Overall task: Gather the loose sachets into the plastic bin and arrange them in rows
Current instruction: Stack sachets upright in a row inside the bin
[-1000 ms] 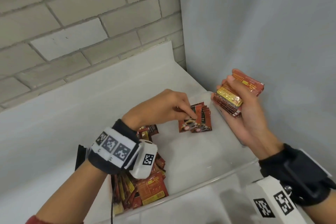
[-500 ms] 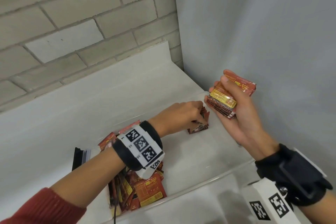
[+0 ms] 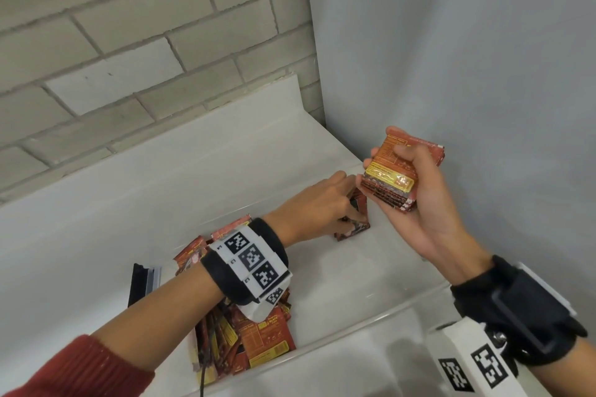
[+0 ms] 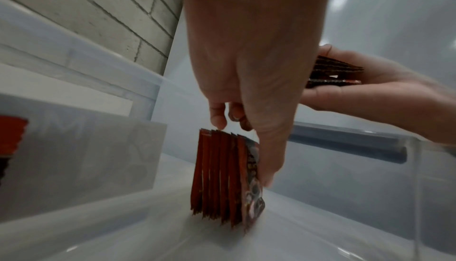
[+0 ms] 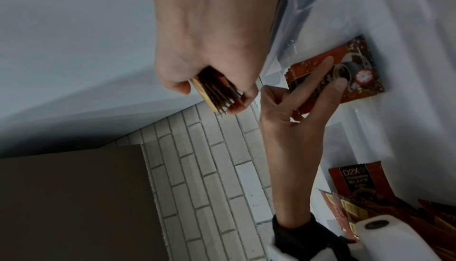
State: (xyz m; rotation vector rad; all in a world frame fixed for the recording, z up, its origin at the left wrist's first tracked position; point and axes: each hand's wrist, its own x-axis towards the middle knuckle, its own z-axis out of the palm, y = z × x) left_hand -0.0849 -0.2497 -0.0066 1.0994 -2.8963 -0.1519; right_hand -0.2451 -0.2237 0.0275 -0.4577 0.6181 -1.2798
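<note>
Brick wall behind plastic bin (image 3: 380, 309) | my left hand (image 3: 317, 203) steadies upright sachet row (image 4: 225, 183) at far-right corner | my right hand (image 3: 416, 200) grips sachet stack (image 3: 392, 177) above it

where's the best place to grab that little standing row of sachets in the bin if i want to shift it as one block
Probably pinch the standing row across its two flat end faces, coming down from above: the sachets stand on edge, tops free, and the left hand already steadies one end.
</note>
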